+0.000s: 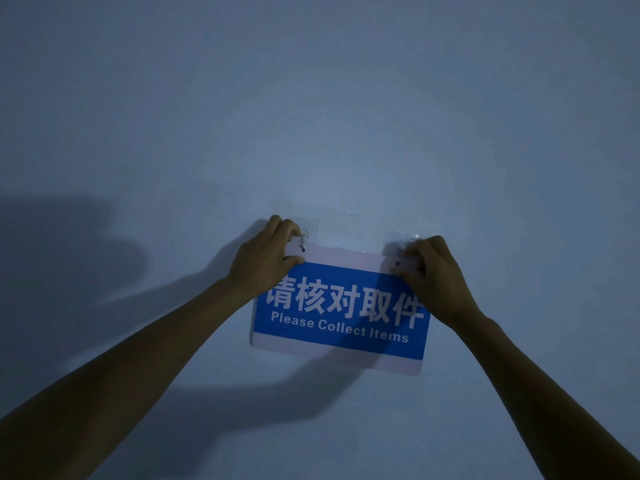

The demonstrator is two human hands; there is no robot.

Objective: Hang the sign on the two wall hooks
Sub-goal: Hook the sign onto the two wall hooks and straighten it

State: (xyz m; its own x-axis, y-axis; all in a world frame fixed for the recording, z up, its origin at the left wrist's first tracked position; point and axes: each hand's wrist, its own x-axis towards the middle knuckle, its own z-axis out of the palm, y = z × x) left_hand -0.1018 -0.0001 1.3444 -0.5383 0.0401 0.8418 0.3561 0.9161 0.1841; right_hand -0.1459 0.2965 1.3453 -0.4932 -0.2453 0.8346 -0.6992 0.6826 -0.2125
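Note:
A blue and white sign [341, 317] reading "Please Collect Items" lies flat against the wall, tilted down to the right. My left hand [266, 254] pinches its upper left corner, where a small metal hook [302, 241] on a clear pad passes through the sign's hole. My right hand [433, 275] grips the upper right corner just below the second clear hook [414, 237]. The right corner's hole [397, 263] sits below that hook, apart from it.
A plain pale wall [311, 116] fills the view in dim light. Shadows of my arms fall on the wall to the left and under the sign.

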